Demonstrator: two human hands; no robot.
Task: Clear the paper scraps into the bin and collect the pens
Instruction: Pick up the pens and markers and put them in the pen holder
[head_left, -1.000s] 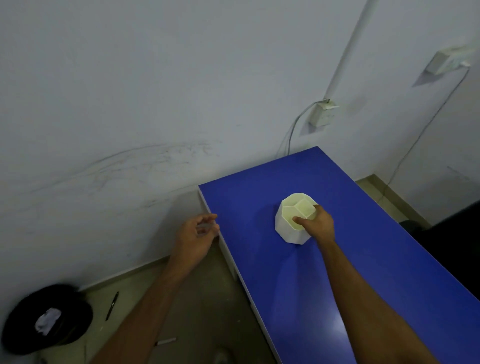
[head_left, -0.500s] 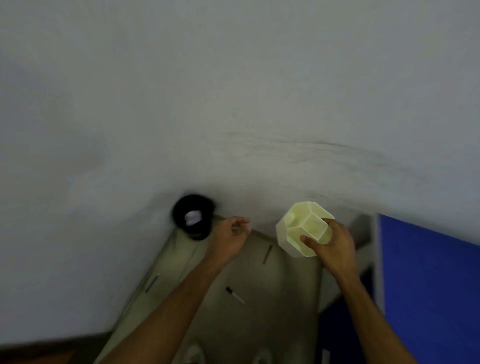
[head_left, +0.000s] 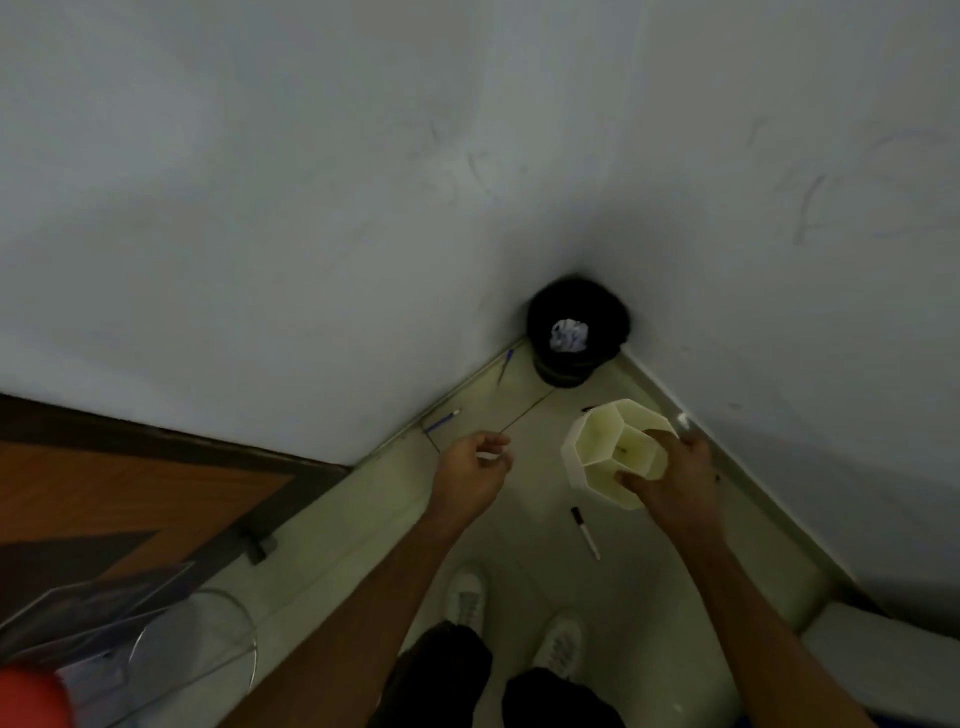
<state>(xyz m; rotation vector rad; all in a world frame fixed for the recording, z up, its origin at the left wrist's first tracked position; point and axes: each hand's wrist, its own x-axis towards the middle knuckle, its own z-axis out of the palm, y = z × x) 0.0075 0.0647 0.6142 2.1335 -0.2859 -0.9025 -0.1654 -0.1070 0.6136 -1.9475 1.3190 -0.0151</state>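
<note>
Nearby: bin in corner | marker on floor | right hand grips holder

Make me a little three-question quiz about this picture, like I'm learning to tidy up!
1. True or false: the pale faceted plastic pen holder stands on the floor.
2. What lies inside the round black bin in the corner? A) crumpled white paper B) a shoe C) nothing
3. Fill in: the black-capped white marker lies on the ____.

Key:
1. False; the right hand holds it up.
2. A
3. floor; the left hand, fingers curled, holds no pen.
</note>
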